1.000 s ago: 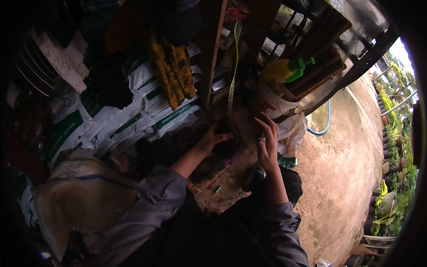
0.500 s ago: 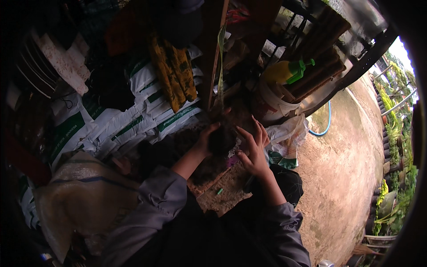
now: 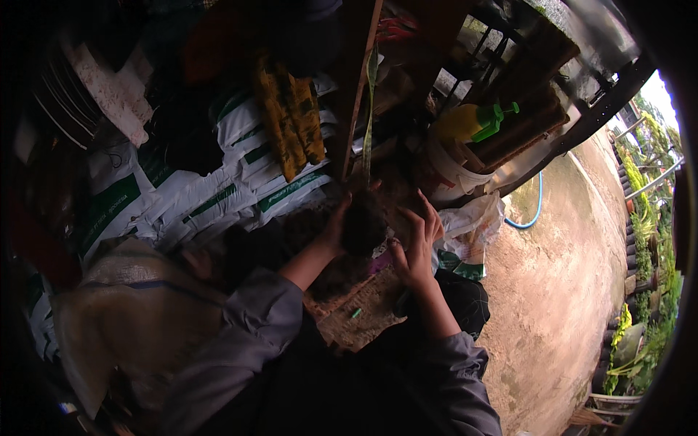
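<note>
My left hand (image 3: 337,231) is wrapped round the left side of a dark clump of soil (image 3: 364,227). A long, narrow green leaf (image 3: 370,109) stands upright at the top of the clump and seems to grow from it. To the right of the clump is my right hand (image 3: 417,245), its fingers apart and curved toward the clump; contact is hard to make out in the shade. Below both hands lies a heap of dark soil (image 3: 329,280), with a small purple patch (image 3: 378,263) beside it.
White and green sacks (image 3: 240,185) are piled at left, near a tan woven sack (image 3: 138,305). Ahead right stands a white bucket (image 3: 452,174) with a yellow-green spray bottle (image 3: 472,120). A small green piece (image 3: 356,313) lies near me. A blue hose (image 3: 536,207) crosses the concrete floor (image 3: 549,291).
My right fingers have bent in slightly and sit less spread beside the clump. My left hand keeps its hold on the soil clump. The whole view has shifted a little.
</note>
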A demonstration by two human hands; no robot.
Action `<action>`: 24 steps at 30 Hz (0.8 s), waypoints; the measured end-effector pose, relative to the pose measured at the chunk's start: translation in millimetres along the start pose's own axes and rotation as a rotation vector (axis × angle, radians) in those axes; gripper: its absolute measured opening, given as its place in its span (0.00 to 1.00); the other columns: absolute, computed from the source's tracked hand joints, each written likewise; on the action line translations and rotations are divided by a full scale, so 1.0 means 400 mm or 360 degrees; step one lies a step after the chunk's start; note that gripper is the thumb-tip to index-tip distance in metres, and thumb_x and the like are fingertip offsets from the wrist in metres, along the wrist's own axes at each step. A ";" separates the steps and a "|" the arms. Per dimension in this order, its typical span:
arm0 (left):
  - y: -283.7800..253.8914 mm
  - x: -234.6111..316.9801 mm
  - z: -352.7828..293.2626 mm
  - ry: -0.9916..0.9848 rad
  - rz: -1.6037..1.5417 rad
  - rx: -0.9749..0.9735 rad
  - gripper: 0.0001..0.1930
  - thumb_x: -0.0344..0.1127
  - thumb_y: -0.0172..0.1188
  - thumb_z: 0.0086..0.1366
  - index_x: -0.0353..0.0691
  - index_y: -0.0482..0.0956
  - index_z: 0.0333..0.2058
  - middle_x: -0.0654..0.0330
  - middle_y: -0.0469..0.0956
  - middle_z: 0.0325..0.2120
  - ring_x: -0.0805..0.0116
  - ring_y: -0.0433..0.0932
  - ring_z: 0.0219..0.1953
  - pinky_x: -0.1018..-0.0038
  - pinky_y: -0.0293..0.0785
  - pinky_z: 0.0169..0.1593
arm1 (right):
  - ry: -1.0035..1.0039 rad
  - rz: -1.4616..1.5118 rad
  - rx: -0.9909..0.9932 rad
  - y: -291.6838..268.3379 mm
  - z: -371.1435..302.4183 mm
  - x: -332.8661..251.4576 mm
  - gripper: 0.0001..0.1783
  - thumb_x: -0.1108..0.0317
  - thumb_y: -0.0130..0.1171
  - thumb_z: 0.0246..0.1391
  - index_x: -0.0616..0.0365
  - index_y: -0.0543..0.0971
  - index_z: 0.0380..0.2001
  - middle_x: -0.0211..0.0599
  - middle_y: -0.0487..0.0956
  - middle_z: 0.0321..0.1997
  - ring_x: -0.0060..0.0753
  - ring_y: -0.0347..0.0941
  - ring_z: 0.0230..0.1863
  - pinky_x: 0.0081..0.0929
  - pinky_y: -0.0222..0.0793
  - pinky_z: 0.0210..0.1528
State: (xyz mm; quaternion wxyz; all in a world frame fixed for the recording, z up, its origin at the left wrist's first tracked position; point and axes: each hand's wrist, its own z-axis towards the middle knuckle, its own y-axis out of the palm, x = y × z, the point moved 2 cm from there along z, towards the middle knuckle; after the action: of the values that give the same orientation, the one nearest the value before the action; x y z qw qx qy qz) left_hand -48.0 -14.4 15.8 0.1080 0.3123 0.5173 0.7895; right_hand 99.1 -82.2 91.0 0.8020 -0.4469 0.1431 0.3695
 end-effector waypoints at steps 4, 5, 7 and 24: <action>0.030 -0.009 -0.009 -0.0066 0.0135 0.0236 0.34 0.60 0.37 0.68 0.48 0.49 0.66 0.57 0.70 0.51 0.69 0.74 0.47 0.69 0.75 0.48 | -0.0097 -0.0229 -0.0282 0.001 0.003 -0.008 0.25 0.54 0.54 0.46 0.43 0.74 0.51 0.44 0.55 0.69 0.51 0.49 0.66 0.47 0.37 0.63; 0.025 -0.003 -0.007 -0.0080 0.0158 0.0209 0.34 0.60 0.37 0.68 0.47 0.49 0.66 0.57 0.69 0.52 0.69 0.74 0.48 0.69 0.75 0.48 | -0.0106 -0.0191 -0.0234 -0.001 0.006 0.002 0.25 0.53 0.53 0.47 0.43 0.74 0.50 0.44 0.55 0.68 0.51 0.49 0.66 0.47 0.37 0.63; 0.020 0.001 -0.004 -0.0088 0.0219 0.0169 0.35 0.61 0.36 0.68 0.46 0.50 0.65 0.56 0.67 0.55 0.66 0.71 0.52 0.67 0.72 0.52 | -0.0121 -0.0142 -0.0182 -0.007 0.012 0.006 0.24 0.52 0.52 0.48 0.43 0.75 0.50 0.45 0.55 0.68 0.51 0.49 0.65 0.47 0.37 0.63; 0.028 -0.017 0.007 -0.0036 0.0540 0.0395 0.27 0.41 0.38 0.69 0.41 0.51 0.65 0.59 0.64 0.59 0.68 0.67 0.57 0.69 0.62 0.61 | 0.0009 -0.0262 -0.0182 -0.020 0.029 0.034 0.22 0.59 0.54 0.48 0.44 0.75 0.49 0.36 0.63 0.64 0.45 0.53 0.64 0.44 0.39 0.62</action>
State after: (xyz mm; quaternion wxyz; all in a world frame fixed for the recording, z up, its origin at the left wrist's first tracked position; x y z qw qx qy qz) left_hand -39.3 -20.5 24.0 -0.0600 0.4147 0.5494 0.7229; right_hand 113.0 -69.2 94.9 0.8025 -0.5031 0.0868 0.3086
